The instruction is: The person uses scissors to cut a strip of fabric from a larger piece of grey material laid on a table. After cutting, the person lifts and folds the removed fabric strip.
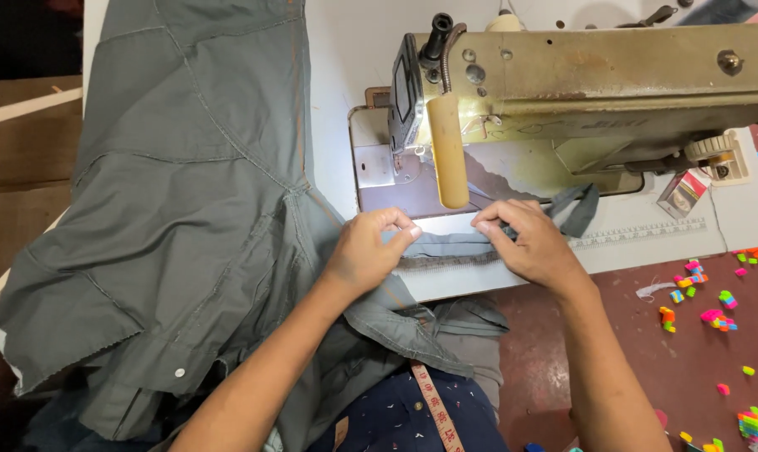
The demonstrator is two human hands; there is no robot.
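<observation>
Two hands (pixel 370 251) (pixel 525 238) on grey strip (pixel 454 245), lengthwise left-right

A: Item one, left hand (pixel 367 251). How was it recorded?

B: Palm down, knuckles raised, thumb and forefinger pinched together at the tips. The bare forearm ran up from the lower left of the view, the wrist nearly straight.

A: Item two, right hand (pixel 525 238)?

B: Also palm down, fingers curled inward toward the left, fingertips pressed low (the thumb was tucked beneath and could not be seen). Its forearm rose from the lower right, bare as well. The two hands sat near each other, not touching.
</observation>
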